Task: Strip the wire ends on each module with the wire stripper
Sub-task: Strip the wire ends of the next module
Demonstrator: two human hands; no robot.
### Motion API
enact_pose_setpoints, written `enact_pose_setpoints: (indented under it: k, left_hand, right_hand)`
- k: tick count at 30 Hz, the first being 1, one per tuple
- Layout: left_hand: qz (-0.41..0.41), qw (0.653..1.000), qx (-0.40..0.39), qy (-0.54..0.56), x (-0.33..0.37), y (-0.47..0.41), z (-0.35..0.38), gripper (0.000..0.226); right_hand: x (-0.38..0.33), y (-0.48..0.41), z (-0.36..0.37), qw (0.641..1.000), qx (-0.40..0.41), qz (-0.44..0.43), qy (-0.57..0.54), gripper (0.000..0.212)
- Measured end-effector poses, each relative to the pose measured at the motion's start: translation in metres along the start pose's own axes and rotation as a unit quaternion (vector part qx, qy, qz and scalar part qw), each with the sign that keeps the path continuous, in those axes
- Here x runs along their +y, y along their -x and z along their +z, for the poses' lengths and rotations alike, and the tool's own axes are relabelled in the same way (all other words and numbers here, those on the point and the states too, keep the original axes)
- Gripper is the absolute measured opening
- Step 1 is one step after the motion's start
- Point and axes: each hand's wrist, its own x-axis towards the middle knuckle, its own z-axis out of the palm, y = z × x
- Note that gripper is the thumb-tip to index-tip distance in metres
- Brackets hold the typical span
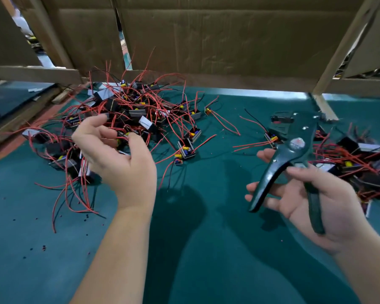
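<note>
A big heap of small black modules (127, 113) with red and black wires lies at the left on the green table. My left hand (116, 154) hovers over the heap's near side, palm up, fingers loosely curled, holding nothing that I can see. My right hand (312, 200) grips the black wire stripper (294, 150), handles spread, jaws pointing away from me. One module (272, 138) with long red wires lies on the table just beside the stripper's jaws. A second heap of modules (355, 163) lies at the right, partly behind the stripper and my right hand.
Cardboard sheets and wooden slats (228, 44) wall off the table's far side. A wooden strip (20, 119) runs along the left edge. Two stray modules (187, 148) lie between the heaps. Tiny bits of stripped insulation (44, 247) dot the green mat (206, 249) near me.
</note>
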Motion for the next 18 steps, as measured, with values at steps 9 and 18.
enact_pose_setpoints:
  k: [9,18]
  left_hand:
    - [-0.031,0.997,-0.046,0.045,-0.012,-0.001,0.004,0.041]
    - [0.05,0.981,-0.176,-0.058,-0.016,0.009,0.01,0.024]
  right_hand:
    - [-0.01,-0.087,0.023,0.995,0.036,0.092,0.026,0.007]
    - [-0.007,-0.106,-0.024,0.97,0.221,0.067,0.075,0.014]
